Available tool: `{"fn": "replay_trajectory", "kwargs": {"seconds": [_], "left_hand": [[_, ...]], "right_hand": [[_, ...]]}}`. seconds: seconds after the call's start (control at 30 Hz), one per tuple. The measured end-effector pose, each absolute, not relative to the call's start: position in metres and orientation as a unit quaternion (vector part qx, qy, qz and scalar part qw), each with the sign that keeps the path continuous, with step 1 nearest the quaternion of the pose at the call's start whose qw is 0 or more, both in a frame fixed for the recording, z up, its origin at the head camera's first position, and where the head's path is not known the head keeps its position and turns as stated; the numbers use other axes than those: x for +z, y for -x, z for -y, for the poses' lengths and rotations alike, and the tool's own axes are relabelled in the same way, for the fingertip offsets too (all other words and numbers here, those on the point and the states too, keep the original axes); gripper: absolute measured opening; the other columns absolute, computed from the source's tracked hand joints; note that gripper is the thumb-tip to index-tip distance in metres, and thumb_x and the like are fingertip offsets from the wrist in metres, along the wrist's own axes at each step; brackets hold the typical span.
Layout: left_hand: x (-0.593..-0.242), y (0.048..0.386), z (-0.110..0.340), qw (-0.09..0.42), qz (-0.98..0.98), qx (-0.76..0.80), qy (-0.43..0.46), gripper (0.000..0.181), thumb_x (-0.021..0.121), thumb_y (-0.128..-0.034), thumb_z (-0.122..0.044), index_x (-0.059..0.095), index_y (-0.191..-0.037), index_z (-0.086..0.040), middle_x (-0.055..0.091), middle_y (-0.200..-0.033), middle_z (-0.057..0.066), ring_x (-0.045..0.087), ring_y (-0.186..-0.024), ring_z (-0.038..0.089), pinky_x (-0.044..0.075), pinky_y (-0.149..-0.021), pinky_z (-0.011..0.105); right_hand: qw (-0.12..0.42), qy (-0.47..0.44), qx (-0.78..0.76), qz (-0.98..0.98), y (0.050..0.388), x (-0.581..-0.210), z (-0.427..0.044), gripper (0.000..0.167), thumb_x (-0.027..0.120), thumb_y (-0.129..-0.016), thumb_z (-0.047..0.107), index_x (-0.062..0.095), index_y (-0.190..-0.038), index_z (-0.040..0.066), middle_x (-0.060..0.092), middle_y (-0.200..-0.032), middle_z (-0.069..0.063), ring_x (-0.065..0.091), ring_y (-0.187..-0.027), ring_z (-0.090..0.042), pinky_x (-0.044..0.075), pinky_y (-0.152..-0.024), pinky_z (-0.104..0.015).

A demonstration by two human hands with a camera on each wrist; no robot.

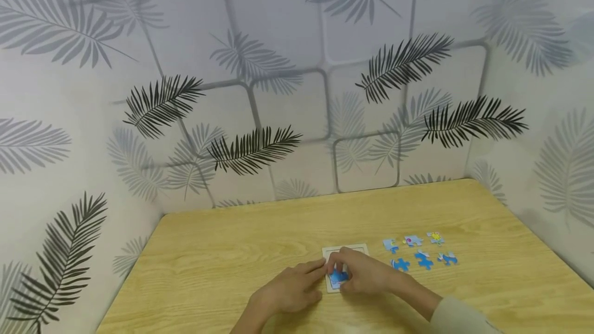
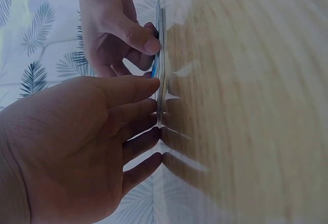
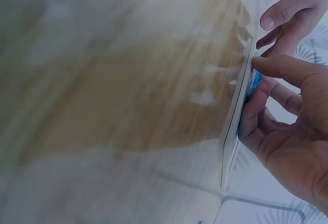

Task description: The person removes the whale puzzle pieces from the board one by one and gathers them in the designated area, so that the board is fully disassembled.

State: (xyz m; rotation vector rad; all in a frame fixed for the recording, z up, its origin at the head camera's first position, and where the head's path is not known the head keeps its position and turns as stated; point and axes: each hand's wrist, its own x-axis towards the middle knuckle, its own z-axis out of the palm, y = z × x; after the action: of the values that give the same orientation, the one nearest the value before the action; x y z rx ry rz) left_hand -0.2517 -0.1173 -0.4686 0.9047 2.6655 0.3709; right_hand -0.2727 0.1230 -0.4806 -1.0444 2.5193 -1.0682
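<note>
A small pale puzzle frame (image 1: 357, 246) lies flat on the table, with blue puzzle pieces (image 1: 337, 276) in its lower part. My left hand (image 1: 294, 287) rests at the frame's left edge. In the left wrist view its fingers are nearly straight, their tips against the thin board (image 2: 162, 55). My right hand (image 1: 368, 272) reaches over the frame from the right, finger and thumb bent about a blue puzzle piece (image 3: 253, 84) at the board's surface. The right hand hides much of the frame's inside, so how far that piece is seated cannot be told.
Several loose jigsaw pieces lie in two rows right of the frame, among them a yellow-flower piece (image 1: 435, 237) and a blue piece (image 1: 423, 260). The wood-grain table (image 1: 209, 256) meets a leaf-patterned wall (image 1: 297, 164) at the back.
</note>
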Motion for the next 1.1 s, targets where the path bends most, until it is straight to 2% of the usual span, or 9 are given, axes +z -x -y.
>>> {"fn": "replay_trajectory", "kwargs": {"seconds": [0.4, 0.7, 0.87, 1.1], "left_hand": [[-0.4660, 0.2517, 0.1162, 0.150, -0.928, 0.125, -0.316, 0.060, 0.058, -0.1065, -0.036, 0.038, -0.162, -0.026, 0.032, -0.169, -0.007, 0.038, -0.151, 0.027, 0.039, -0.118, 0.056], [-0.4676, 0.2512, 0.1166, 0.150, -0.929, 0.133, -0.311, 0.060, 0.058, -0.1064, -0.036, 0.039, -0.162, -0.026, 0.033, -0.169, -0.008, 0.038, -0.151, 0.027, 0.038, -0.118, 0.055], [-0.4680, 0.2504, 0.1169, 0.151, -0.928, 0.137, -0.313, 0.061, 0.059, -0.1061, -0.037, 0.038, -0.162, -0.025, 0.033, -0.169, -0.007, 0.037, -0.152, 0.029, 0.037, -0.118, 0.058], [-0.4684, 0.2512, 0.1164, 0.151, -0.929, 0.129, -0.313, 0.060, 0.058, -0.1065, -0.036, 0.038, -0.162, -0.025, 0.032, -0.169, -0.008, 0.038, -0.151, 0.028, 0.038, -0.118, 0.056]], "right_hand": [[0.086, 0.371, -0.337, -0.861, 0.2736, -0.4828, -0.1232, 0.036, 0.080, -0.083, 0.000, 0.063, -0.110, 0.017, 0.057, -0.104, 0.002, 0.052, -0.090, -0.012, 0.047, -0.076, -0.025], [0.106, 0.371, -0.324, -0.864, 0.2701, -0.4806, -0.1199, 0.036, 0.073, -0.086, -0.003, 0.058, -0.111, 0.017, 0.052, -0.110, 0.000, 0.053, -0.096, -0.013, 0.052, -0.082, -0.026], [0.102, 0.375, -0.313, -0.867, 0.2694, -0.4790, -0.1206, 0.034, 0.074, -0.087, -0.002, 0.059, -0.112, 0.016, 0.054, -0.111, 0.000, 0.053, -0.096, -0.012, 0.052, -0.082, -0.025], [0.097, 0.375, -0.305, -0.870, 0.2715, -0.4791, -0.1224, 0.030, 0.075, -0.091, 0.002, 0.061, -0.113, 0.018, 0.055, -0.108, 0.003, 0.053, -0.094, -0.010, 0.051, -0.081, -0.025]]}}
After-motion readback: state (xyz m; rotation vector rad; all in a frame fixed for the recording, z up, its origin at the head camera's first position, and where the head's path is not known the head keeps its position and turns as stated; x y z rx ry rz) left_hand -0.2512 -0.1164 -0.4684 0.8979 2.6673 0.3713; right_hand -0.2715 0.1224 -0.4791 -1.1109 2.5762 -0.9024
